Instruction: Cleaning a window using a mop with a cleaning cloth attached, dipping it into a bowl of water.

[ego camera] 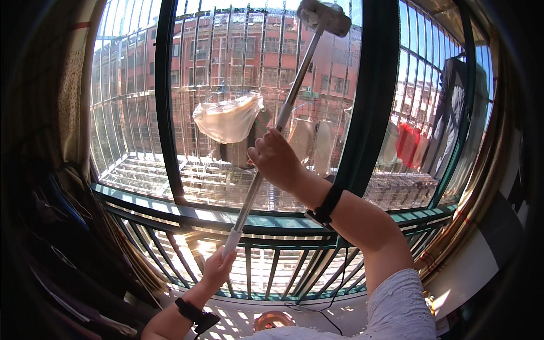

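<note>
A long pole with a metal shaft (302, 73) runs slantwise across the window. Its grey and white cleaning head (324, 18) lies at the upper part of the window glass (204, 55); whether it touches the pane I cannot tell. My right hand (274, 155) is closed around the middle of the shaft, near a grey collar. Lower down, my left hand (219, 265) grips the pale handle end (232, 241). Both wrists wear black straps with small devices. The glass looks wet or streaked.
Dark green window frames (376, 106) divide the panes, above a green railing (276, 272). Outside hang a white plastic-wrapped item (229, 119) and laundry within a metal cage. Dark clothes (63, 221) hang at the left, a curtain (463, 221) at the right. A terracotta-coloured bowl (274, 319) and a cable lie below.
</note>
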A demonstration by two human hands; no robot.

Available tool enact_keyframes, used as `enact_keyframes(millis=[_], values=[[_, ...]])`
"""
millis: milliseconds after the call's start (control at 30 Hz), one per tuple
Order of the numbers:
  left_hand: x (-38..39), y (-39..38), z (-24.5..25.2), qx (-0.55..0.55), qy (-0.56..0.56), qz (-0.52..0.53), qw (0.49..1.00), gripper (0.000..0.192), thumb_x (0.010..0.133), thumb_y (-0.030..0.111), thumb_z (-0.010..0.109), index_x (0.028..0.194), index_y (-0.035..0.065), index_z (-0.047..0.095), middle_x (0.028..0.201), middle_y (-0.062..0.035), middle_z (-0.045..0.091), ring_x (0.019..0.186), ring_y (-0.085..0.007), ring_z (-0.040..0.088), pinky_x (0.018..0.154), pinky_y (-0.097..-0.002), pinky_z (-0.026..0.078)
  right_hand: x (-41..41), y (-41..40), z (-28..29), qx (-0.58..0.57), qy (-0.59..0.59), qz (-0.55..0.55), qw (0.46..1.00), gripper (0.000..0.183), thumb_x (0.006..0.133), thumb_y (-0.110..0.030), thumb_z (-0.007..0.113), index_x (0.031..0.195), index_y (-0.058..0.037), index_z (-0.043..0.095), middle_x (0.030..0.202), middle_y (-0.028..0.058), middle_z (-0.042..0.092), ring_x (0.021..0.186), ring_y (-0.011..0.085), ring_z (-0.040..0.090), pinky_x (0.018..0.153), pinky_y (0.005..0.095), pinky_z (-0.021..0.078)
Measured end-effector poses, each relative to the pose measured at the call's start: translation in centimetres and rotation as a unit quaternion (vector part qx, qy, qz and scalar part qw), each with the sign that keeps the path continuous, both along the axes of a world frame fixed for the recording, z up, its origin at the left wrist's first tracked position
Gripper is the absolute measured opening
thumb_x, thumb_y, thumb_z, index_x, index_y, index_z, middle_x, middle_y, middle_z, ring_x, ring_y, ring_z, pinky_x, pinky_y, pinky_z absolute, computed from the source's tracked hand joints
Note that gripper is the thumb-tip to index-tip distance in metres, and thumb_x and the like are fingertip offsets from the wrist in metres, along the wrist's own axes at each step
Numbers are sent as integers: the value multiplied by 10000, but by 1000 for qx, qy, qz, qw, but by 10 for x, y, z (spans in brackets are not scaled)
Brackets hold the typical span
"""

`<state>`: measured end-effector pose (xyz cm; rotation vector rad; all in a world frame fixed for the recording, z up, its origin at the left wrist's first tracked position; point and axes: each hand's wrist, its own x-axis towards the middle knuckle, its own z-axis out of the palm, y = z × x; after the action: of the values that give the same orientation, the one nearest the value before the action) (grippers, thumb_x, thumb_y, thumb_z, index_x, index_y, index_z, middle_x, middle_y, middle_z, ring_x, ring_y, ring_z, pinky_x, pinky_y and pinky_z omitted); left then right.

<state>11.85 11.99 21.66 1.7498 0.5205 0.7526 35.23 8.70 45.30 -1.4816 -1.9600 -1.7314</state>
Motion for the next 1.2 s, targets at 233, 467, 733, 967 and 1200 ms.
enact_keyframes(millis=[233,467,733,967,1200], values=[[-158,-12,-179,31,134,49,989,379,855,394,553,773,23,554,581,-35,512,562,-143,518,532,-310,429,-109,17,-200,-198,39,84,976,69,718,-129,548,698,-103,488,667,22,521,718,181,543,778,316,391],[-124,-1,-151,24,100,88,991,391,855,408,548,776,26,558,566,-33,505,543,-139,513,520,-303,421,-90,34,-147,-142,-21,90,986,90,713,-143,555,685,-104,478,642,26,519,717,200,548,777,326,392],[16,36,107,-139,-135,-110,975,305,918,321,494,808,36,512,601,-8,482,494,-91,486,486,-215,412,-28,46,103,61,-45,-20,997,241,752,-216,632,946,-78,597,1014,150,545,1128,315,444,1040,444,252],[-29,32,29,-142,-100,-118,978,421,922,442,412,877,34,507,505,20,422,403,-49,393,374,-183,300,-62,70,23,-37,8,-17,999,148,824,-171,540,921,-67,580,1020,165,547,1191,372,394,1088,491,154],[-173,-17,-205,-230,67,-20,971,480,900,476,428,774,20,505,490,-13,433,393,-84,431,360,-222,329,-146,61,-183,-189,8,150,970,45,739,-98,520,771,-85,490,708,64,563,808,235,586,1000,427,335]])
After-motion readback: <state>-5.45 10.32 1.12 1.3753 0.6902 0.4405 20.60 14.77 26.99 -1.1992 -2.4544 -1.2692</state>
